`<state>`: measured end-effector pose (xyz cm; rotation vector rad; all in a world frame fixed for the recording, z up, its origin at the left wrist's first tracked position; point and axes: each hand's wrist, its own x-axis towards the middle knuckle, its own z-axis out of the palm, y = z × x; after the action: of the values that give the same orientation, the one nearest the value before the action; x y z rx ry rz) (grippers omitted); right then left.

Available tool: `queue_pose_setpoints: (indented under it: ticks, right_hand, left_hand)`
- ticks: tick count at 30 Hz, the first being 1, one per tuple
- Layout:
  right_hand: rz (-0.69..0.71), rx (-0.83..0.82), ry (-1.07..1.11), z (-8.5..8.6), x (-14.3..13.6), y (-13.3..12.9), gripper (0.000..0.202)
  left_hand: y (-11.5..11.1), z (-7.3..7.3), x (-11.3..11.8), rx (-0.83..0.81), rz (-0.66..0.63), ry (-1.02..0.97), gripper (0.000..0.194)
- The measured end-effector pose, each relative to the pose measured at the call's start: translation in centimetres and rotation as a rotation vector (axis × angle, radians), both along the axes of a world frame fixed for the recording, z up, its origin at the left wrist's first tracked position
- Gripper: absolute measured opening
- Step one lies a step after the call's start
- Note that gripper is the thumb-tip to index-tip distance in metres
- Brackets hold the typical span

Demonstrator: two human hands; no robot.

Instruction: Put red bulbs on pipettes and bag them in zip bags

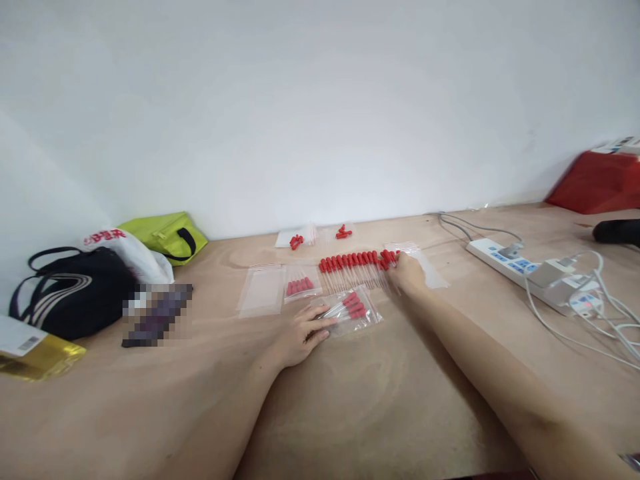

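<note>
My left hand (304, 335) is at the left end of a clear zip bag (374, 316), its fingers closed on the edge. In that bag lie several droppers (354, 305) with red rubber bulbs and clear stems. Farther back, a row of red-bulbed droppers (345, 267) lies side by side, bulbs away from me. My right hand (407, 272) is at the row's right end, fingers closed around dropper bulbs (389, 257); how many it holds is hidden. Left of the row, another bag of droppers (300, 285) lies beside a flat clear bag (261, 291).
Loose red bulbs (297, 241) and more red bulbs (344, 232) lie on bags near the wall. More bags (431, 268) are beyond my right hand. A power strip (520, 270) with cables stands right; a dark bag (75, 287) and a green bag (165, 230) are left.
</note>
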<state>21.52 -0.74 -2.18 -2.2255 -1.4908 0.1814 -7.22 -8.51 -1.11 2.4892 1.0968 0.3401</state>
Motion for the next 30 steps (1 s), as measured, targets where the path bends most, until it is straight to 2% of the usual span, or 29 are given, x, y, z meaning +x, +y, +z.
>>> queue_pose_setpoints:
  ticks: [4,7,9,11,14,16,20,23,27,30]
  right_hand:
    - [0.04,0.12,0.049,0.5,0.0,0.0,0.034]
    - [0.193,0.302,0.176,0.8,0.1,-1.3,0.048]
    - [0.292,0.349,0.354,0.6,0.0,-2.7,0.057]
    - [0.344,0.323,0.584,0.1,-0.4,-4.2,0.063]
    - [0.352,0.314,0.898,-0.9,-1.3,-6.1,0.068]
    - [0.331,0.36,1.011,-1.5,-2.0,-6.9,0.068]
    - [0.34,0.402,1.076,-2.1,-3.1,-7.4,0.062]
    - [0.374,0.429,1.078,-1.8,-3.1,-7.5,0.057]
    - [0.254,0.587,0.999,-1.1,-2.1,-7.2,0.055]
    - [0.209,0.611,0.963,-1.2,-1.6,-6.8,0.054]
  left_hand:
    - [0.0,-0.1,-0.2,0.004,-0.023,-0.008,0.032]
    - [0.0,-0.1,-0.3,0.028,-0.057,-0.027,0.03]
    - [0.0,-0.1,-0.2,0.049,-0.071,-0.023,0.03]
    - [0.0,0.0,-0.1,0.067,-0.077,-0.01,0.03]
    - [0.0,0.0,0.0,0.08,-0.08,0.008,0.031]
    - [0.0,0.0,0.0,0.08,-0.08,0.015,0.032]
    - [0.0,0.0,0.0,0.081,-0.072,0.022,0.032]
    - [0.0,-0.1,-0.1,0.074,-0.072,0.027,0.033]
    - [0.1,-0.3,-0.1,0.064,-0.069,0.023,0.033]
    - [0.2,-0.3,-0.1,0.066,-0.067,0.039,0.033]
